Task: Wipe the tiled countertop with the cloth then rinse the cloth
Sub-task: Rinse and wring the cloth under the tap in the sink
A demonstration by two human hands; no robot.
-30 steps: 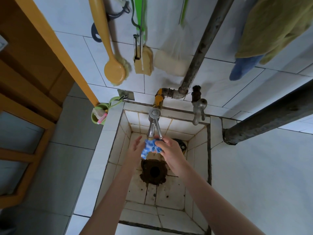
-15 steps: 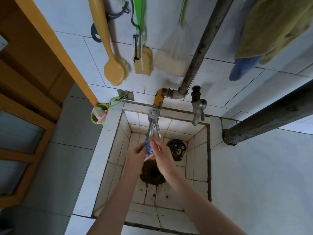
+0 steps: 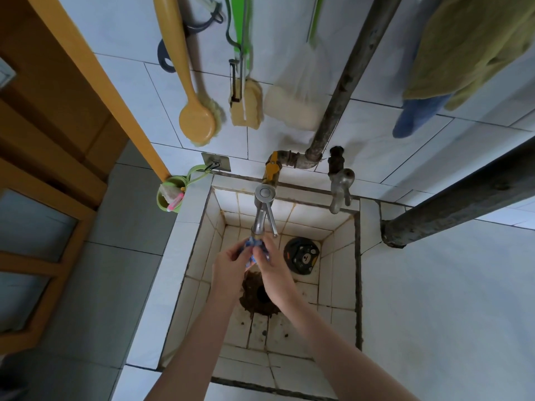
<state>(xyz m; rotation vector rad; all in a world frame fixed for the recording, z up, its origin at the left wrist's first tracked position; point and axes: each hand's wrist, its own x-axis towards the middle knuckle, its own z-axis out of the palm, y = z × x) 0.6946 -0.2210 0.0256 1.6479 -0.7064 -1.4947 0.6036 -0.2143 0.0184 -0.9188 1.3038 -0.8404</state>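
A small blue-and-white cloth (image 3: pixel 254 250) is bunched between both hands just under the spout of the steel tap (image 3: pixel 261 211), over the tiled sink (image 3: pixel 341 256). My left hand (image 3: pixel 231 261) grips the cloth from the left with curled fingers. My right hand (image 3: pixel 272 267) pinches it from the right. Most of the cloth is hidden by the fingers. The dark rusty drain (image 3: pixel 257 293) lies right below the hands. White tiled countertop (image 3: pixel 434 299) spreads to the right of the sink.
A second old tap (image 3: pixel 340 183) and a yellow valve (image 3: pixel 272 169) sit on the back wall. A round dark drain cover (image 3: pixel 301 255) lies in the sink. Brushes (image 3: pixel 197 120) and sponges (image 3: pixel 246 102) hang above; a green cup (image 3: pixel 170 195) hangs left. A thick pipe (image 3: pixel 451 209) crosses on the right.
Both hands closed together around the cloth and shifted slightly left, squeezing it into a tighter bunch under the spout; less of the cloth shows now.
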